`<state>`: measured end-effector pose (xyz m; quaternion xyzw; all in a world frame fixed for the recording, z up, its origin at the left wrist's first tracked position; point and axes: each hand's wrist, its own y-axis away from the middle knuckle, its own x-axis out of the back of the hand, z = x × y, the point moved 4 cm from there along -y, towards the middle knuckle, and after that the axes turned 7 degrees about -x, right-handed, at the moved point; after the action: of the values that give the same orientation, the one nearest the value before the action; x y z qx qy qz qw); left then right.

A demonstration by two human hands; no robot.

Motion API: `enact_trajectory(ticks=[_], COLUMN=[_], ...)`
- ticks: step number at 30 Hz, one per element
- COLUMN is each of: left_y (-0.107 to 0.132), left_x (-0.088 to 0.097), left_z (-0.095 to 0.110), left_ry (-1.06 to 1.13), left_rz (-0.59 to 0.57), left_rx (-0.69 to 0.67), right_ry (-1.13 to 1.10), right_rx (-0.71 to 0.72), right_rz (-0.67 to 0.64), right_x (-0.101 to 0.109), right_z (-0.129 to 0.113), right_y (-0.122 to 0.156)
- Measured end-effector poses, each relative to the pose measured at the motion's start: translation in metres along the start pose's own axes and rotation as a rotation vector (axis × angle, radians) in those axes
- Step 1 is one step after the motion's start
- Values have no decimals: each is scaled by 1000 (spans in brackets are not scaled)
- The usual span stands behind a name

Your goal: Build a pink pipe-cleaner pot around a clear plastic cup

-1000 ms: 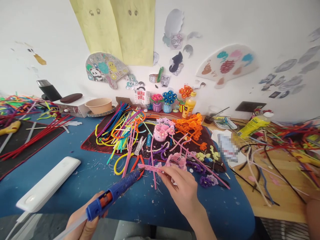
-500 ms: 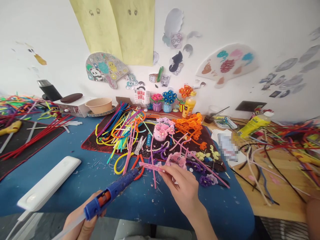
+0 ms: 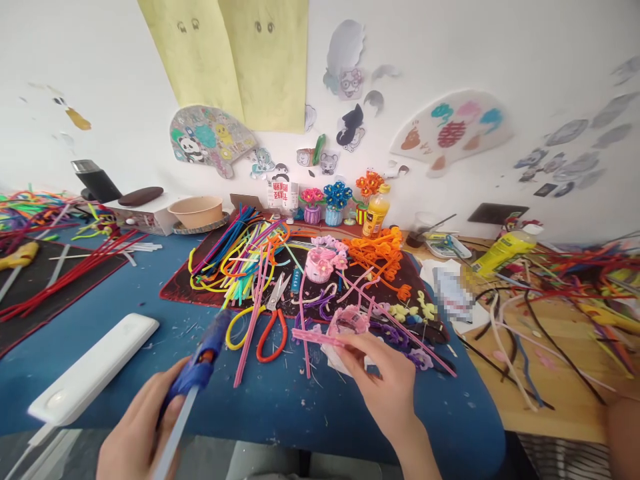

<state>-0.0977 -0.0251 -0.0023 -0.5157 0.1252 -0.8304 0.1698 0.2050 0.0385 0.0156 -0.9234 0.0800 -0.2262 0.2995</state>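
Note:
My left hand (image 3: 143,417) is wrapped round a blue glue gun (image 3: 200,363), its nozzle pointing up and away and a clear glue stick trailing out of its back. Between thumb and fingers, my right hand (image 3: 383,373) pinches a short strip of pink pipe cleaners (image 3: 315,337). The glue gun and the strip are apart. Just behind the right hand lies a pink ring of pipe cleaner (image 3: 350,321). Scissors (image 3: 273,303) with one yellow and one red handle rest open between the hands, beside long pink pipe cleaners (image 3: 250,327).
A white power strip (image 3: 95,370) lies at the left. Behind are a pile of coloured pipe cleaners (image 3: 240,257), a small pink flower pot (image 3: 319,267), orange pipe-cleaner pieces (image 3: 383,257) and an orange drink bottle (image 3: 376,212). Another person's arm shows at the right edge.
The glue gun has swung left and back, away from the pink strip, and now points more upward. My right hand has shifted slightly right with the strip. The scissors' red handle is uncovered.

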Motion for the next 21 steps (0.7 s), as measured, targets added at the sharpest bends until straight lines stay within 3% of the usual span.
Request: enact_trajectory(ticks=[4,7,11,14,16,17,19,21], left_y=[-21,-28,-29,-29,-32,-34,-39,-49], left_x=[-12,-23,-35,-37,-40,-44,-55,-70], left_z=[-12,-18,-13,2,24,40,76,107], left_ry=[-437,-697,-791,-810,-722,-612,-339,-246], left_rz=[-105,-128,-107,-30,53,69,65,-8], left_rx=[-107,-87,-44,-60,-193,-341,-655,-834], right_ry=[-8,31,157,273,378,429,524,562], right_rx=[-115,-171,-187,-184,-172,-161,-147,-136], right_rz=[29,85,115,138,132,118,100,49], right_x=[23,42,64,82,94,99,108,112], right_z=[11,16,20,22,23,22,20,17], right_y=[7,13,24,34,39,42,45,48])
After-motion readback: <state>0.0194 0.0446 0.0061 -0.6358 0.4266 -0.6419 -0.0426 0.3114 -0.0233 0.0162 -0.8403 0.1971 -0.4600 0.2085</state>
